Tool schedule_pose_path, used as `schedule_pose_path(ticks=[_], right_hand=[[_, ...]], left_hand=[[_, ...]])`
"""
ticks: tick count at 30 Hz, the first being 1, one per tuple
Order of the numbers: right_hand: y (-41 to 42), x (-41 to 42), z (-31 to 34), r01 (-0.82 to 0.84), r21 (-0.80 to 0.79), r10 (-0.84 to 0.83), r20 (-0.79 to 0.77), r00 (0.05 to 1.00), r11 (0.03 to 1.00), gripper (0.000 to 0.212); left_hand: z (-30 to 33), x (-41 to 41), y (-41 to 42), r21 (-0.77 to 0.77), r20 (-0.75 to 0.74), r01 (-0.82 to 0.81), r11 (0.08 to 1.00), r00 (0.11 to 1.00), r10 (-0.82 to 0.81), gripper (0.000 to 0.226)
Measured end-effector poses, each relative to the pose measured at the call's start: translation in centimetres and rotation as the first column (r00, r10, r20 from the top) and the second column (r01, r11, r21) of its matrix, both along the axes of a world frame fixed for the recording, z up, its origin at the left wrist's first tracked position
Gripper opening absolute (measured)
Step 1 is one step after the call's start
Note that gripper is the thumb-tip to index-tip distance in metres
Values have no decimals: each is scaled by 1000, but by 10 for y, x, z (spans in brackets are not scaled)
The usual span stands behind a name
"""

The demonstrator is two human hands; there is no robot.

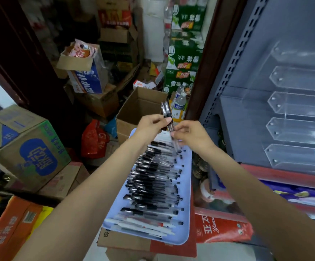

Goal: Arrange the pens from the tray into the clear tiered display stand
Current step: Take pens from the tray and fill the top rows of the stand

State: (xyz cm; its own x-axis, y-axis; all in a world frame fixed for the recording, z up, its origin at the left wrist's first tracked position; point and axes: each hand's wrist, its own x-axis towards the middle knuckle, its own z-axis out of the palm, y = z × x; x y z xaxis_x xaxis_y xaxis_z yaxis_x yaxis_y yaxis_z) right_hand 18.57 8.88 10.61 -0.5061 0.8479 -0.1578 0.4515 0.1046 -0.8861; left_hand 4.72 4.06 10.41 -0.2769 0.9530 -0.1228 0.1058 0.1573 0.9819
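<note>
The shelf [247, 53] is the biggest thing, up at 2 o'clock. On it sits the clear stand [294, 119], at 3 o'clock, with steps one over the other. I see no pens in it. Boxes [27, 147] are piled at 9 o'clock, and one open box [139, 110] sits at 12 o'clock, just past my hands.

The blue tray [185, 185] lies in the middle and runs down to 6 o'clock. It rests on a box. Lots of black pens [153, 181] lie across it in a row.

My left hand [149, 127] is just above the far end of the tray. Its fingers curl round a small bunch of pens [167, 112] that point up. My right hand [192, 134] is right beside it, at its 3 o'clock. It pinches the low end of the same bunch.
</note>
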Motion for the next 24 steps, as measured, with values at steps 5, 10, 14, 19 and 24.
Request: schedule_pose_path(ticks=[5, 10, 14, 19, 24], right_hand=[[20, 60, 49, 72, 198, -84, 54, 995, 978, 21], [35, 141, 100, 228, 244, -168, -245, 955, 943, 34], [44, 214, 122, 261, 238, -156, -383, 910, 936, 15], [64, 306, 130, 355, 198, -221, -493, 842, 913, 15], [92, 368, 138, 482, 130, -308, -619, 722, 867, 21]], left_hand=[[40, 39, 23, 131, -229, 103, 986, 971, -71, 42], [90, 122, 45, 153, -518, 327, 932, 830, -207, 21], [115, 193, 61, 179, -614, 416, 891, 755, -230, 15], [126, 254, 88, 267, -606, 327, 907, 789, -106, 15], [140, 287, 115, 402, -672, 137, 905, 716, 190, 20]])
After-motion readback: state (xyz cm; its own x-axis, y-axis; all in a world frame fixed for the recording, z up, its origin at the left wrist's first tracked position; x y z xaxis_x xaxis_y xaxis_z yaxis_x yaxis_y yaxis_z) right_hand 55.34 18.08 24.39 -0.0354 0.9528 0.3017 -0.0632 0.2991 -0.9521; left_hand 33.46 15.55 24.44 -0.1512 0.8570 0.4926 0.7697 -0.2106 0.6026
